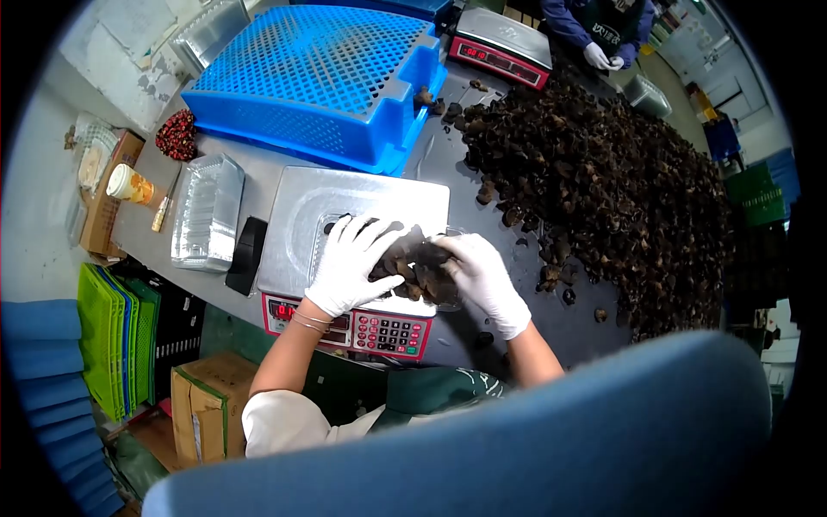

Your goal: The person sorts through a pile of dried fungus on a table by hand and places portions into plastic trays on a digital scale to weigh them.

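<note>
A clear plastic tray lies on the steel plate of a red-framed scale, with dark brown, ear-shaped fungus pieces in it. My left hand, in a white glove, rests over the tray with its fingers spread, its thumb against the pieces. At the tray's right side is my right hand, also gloved, its fingers curled at dark pieces by the rim. What those fingertips hold is hidden. Red digits glow on the display, partly covered by my left wrist.
A large heap of fungus covers the right side. Behind the scale stands an upturned blue crate. Stacked clear trays, a black object and a paper cup lie left. A gloved co-worker stands beyond a second scale.
</note>
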`<control>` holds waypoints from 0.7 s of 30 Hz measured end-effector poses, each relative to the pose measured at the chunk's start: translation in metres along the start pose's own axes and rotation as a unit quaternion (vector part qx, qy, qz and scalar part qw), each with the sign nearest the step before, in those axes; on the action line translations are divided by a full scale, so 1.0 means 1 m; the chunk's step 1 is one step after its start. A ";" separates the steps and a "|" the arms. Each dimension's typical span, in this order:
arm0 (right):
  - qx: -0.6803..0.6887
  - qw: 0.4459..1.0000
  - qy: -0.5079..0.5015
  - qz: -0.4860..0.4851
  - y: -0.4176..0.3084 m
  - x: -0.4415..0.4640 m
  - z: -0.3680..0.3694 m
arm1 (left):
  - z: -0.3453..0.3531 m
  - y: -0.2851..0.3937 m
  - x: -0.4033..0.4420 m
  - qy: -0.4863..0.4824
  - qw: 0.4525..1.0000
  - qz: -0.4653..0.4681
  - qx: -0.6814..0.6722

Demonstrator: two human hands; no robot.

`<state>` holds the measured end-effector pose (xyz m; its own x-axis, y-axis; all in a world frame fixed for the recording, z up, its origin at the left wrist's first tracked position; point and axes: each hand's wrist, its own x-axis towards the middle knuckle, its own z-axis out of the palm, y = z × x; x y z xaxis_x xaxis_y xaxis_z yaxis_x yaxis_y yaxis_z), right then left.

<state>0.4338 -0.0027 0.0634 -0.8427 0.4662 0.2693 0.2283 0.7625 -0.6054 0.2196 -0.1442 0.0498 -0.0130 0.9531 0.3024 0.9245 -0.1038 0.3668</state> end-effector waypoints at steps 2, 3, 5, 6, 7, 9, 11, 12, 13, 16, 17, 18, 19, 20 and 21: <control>0.101 0.988 0.111 0.043 0.012 -0.008 -0.006 | 0.002 -0.004 -0.003 0.004 1.000 -0.004 0.001; 0.111 0.981 0.131 0.090 0.020 -0.014 -0.012 | 0.002 -0.005 -0.004 0.008 1.000 -0.007 0.002; 0.087 0.972 0.168 0.141 0.052 -0.030 -0.020 | 0.000 -0.004 -0.004 0.011 1.000 -0.005 0.003; 0.054 0.971 0.185 0.145 0.058 -0.031 -0.025 | 0.000 -0.002 -0.004 0.015 1.000 -0.002 0.004; -0.057 0.973 0.186 0.123 0.061 -0.037 -0.033 | -0.001 -0.002 -0.003 0.016 1.000 0.000 0.003; -0.160 0.966 0.147 0.142 0.062 -0.047 -0.039 | -0.002 -0.002 -0.002 0.020 1.000 0.002 -0.009; -0.164 0.968 0.145 0.125 0.055 -0.049 -0.035 | -0.004 -0.001 -0.002 0.015 1.000 0.000 -0.020; -0.127 0.976 0.150 0.098 0.044 -0.047 -0.030 | -0.006 0.000 -0.002 0.010 0.999 -0.005 -0.031; -0.094 0.984 0.122 0.093 0.035 -0.046 -0.027 | -0.010 0.001 -0.003 0.018 0.999 0.000 -0.037; -0.063 0.995 0.041 0.071 0.006 -0.039 -0.024 | -0.029 -0.003 -0.006 0.063 0.993 0.003 -0.100; -0.055 0.995 0.027 0.077 0.001 -0.039 -0.023 | -0.038 -0.004 -0.009 0.080 0.993 -0.010 -0.090; -0.047 0.995 0.012 0.083 -0.001 -0.039 -0.022 | -0.040 -0.008 -0.015 0.101 0.989 -0.030 -0.106; -0.044 0.996 0.011 0.081 -0.001 -0.040 -0.021 | -0.043 -0.012 -0.023 0.125 0.983 -0.061 -0.117; -0.045 0.997 0.025 0.061 0.000 -0.040 -0.020 | -0.047 -0.017 -0.030 0.150 0.976 -0.093 -0.127; -0.045 0.997 0.037 0.041 0.000 -0.040 -0.019 | -0.050 -0.024 -0.037 0.180 0.973 -0.101 -0.106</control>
<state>0.4771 -0.0129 0.0664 -0.7816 0.5578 0.2791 0.3407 0.7566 -0.5581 0.1789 -0.1911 0.0738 -0.3548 0.8024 0.4799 0.7906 -0.0165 0.6121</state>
